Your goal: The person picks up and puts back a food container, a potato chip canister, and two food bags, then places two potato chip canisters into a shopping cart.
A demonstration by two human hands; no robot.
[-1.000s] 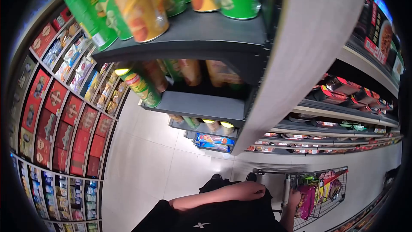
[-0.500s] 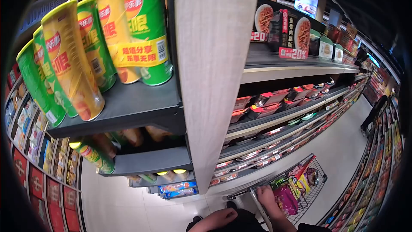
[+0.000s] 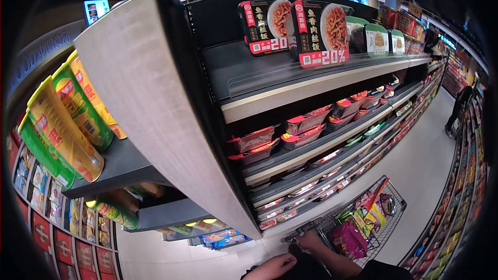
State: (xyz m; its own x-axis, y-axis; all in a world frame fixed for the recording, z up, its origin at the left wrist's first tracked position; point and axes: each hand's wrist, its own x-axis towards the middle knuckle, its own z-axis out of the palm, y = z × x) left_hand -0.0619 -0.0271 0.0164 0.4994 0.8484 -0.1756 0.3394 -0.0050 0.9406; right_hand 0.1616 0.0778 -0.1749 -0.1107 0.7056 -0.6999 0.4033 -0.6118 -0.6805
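Note:
My right hand [image 3: 310, 240] is closed round the handle end of a wire shopping cart [image 3: 390, 231], at the lower middle of the view. Inside the cart lie a purple bag [image 3: 346, 240], a yellow packet [image 3: 374, 217] and other colourful packages. My left hand [image 3: 283, 264] rests low in front of my body, its fingers loosely curled, with nothing visible in it. It is apart from the cart handle.
A shelf unit with a pale end panel [image 3: 150, 83] stands close ahead. Canned chips [image 3: 67, 129] stand on its left side; boxed meals [image 3: 321, 33] and red-lidded trays [image 3: 306, 124] fill the right. Along the aisle [image 3: 404, 150] stands a person [image 3: 459, 109].
The view has turned right and moved, so the end panel and chip cans shift left and more boxed meals show. My right hand stays on the cart; the left stays low.

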